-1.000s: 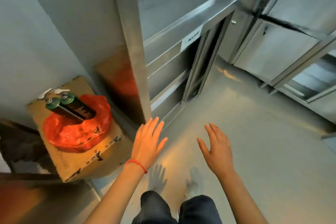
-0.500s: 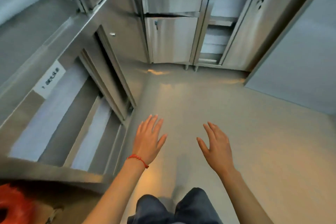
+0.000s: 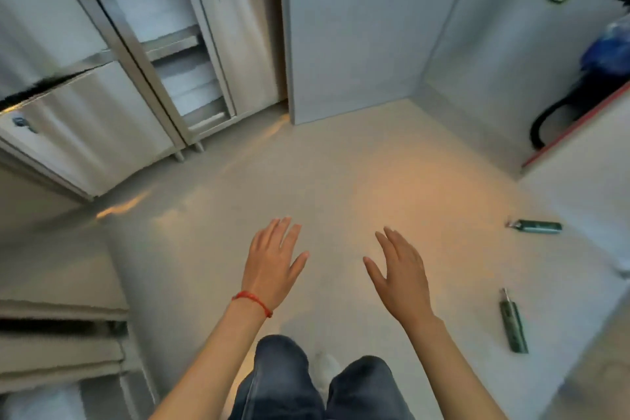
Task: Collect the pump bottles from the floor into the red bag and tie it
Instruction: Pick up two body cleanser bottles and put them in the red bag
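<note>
We hold both hands out over the floor, palms down and empty — the left hand, with a red string at its wrist, has its fingers spread flat, and the right hand is likewise wide open with the thumb turned inward. Neither touches anything. Two green pump bottles lie on their sides on the floor well to our right: the far bottle rests near the base of a pale wall, its pump pointing left, and the near bottle lies closer to us, its pump pointing away. The two are apart from each other and from our hands. The red bag is out of view. At the far left stand steel cabinets with an open shelf bay between the doors, and at the far right edge sits something blue, blurred. Our dark trousers show at the near edge.
</note>
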Tool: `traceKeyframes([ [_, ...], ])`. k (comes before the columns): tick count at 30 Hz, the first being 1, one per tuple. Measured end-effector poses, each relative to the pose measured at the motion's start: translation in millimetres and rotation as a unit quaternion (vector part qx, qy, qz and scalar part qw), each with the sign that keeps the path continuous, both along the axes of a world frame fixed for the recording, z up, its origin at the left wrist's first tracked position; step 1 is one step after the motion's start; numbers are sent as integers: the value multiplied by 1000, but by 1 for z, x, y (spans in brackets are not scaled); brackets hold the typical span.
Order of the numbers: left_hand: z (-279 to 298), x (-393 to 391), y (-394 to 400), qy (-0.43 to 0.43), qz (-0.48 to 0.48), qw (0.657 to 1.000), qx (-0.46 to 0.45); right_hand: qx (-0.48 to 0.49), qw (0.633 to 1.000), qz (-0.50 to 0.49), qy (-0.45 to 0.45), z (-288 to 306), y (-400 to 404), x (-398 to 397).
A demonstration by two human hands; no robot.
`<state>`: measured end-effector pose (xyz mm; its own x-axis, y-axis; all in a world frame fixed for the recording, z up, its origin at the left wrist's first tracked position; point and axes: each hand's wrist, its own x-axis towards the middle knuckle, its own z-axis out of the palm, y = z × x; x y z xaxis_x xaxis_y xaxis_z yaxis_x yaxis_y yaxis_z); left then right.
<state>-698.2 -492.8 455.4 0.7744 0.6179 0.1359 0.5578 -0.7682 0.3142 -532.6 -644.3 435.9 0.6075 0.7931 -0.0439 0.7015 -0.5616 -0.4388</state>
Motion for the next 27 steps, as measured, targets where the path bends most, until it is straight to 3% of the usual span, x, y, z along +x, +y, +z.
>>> traceKeyframes([
  [6,-1,53,20,1,-172,985,-5,1,981,-192,14,1,-44,-8],
  [11,-5,98,8,15,-256,966,-20,-4,954,-299,16,-1,-76,-11],
  [19,-18,181,-43,3,-346,937,-38,4,918,-395,21,-9,-128,28],
  [27,-33,302,-116,20,-378,924,-46,11,902,-432,24,-16,-203,134],
])
